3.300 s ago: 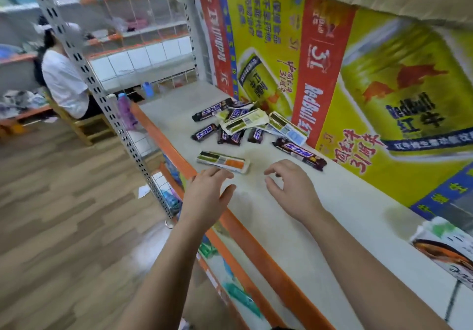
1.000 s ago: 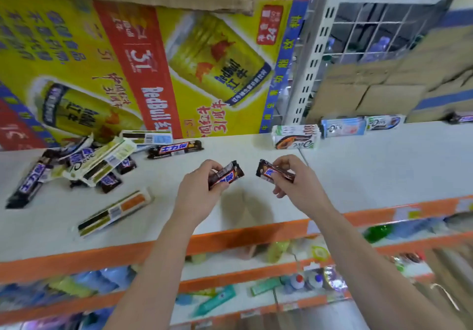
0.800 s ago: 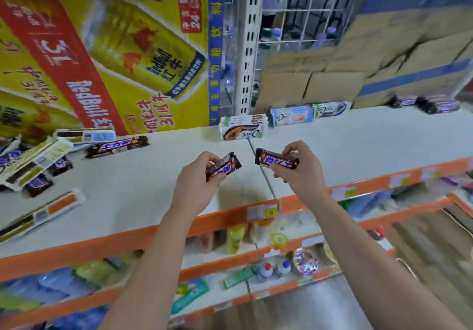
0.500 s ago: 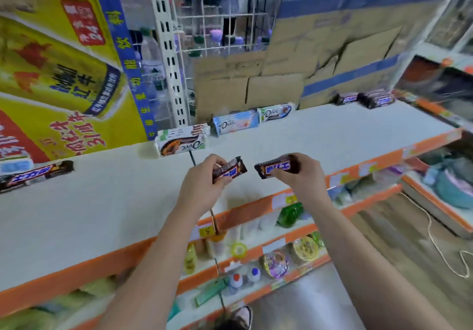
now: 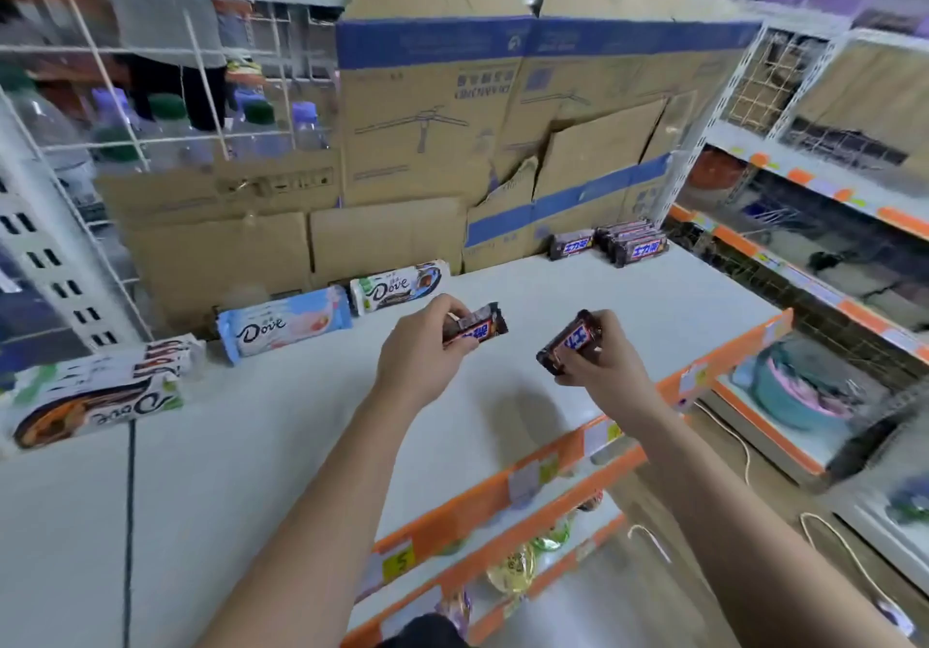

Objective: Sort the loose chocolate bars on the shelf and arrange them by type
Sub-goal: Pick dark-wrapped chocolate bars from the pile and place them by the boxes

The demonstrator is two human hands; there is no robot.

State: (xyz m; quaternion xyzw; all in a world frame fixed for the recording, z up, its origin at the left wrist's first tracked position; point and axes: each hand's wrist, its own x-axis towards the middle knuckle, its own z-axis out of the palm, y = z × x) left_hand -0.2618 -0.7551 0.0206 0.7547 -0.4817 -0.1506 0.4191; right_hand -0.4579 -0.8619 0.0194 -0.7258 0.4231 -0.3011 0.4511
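White shelf (image 5: 251,446), Dove bars (image 5: 284,328) against cardboard (image 5: 387,240)

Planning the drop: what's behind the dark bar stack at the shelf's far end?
Behind the dark bar stack stands cardboard with a blue stripe; anything beyond it is covered.

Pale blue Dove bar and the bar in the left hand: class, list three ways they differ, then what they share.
Colour: the Dove bar has a pale blue wrapper; the left-hand bar is dark brown. Place: the Dove bar stands on the shelf against the cardboard; the other is pinched above it by the left hand. Size: the Dove bar looks longer. Both are wrapped chocolate bars.
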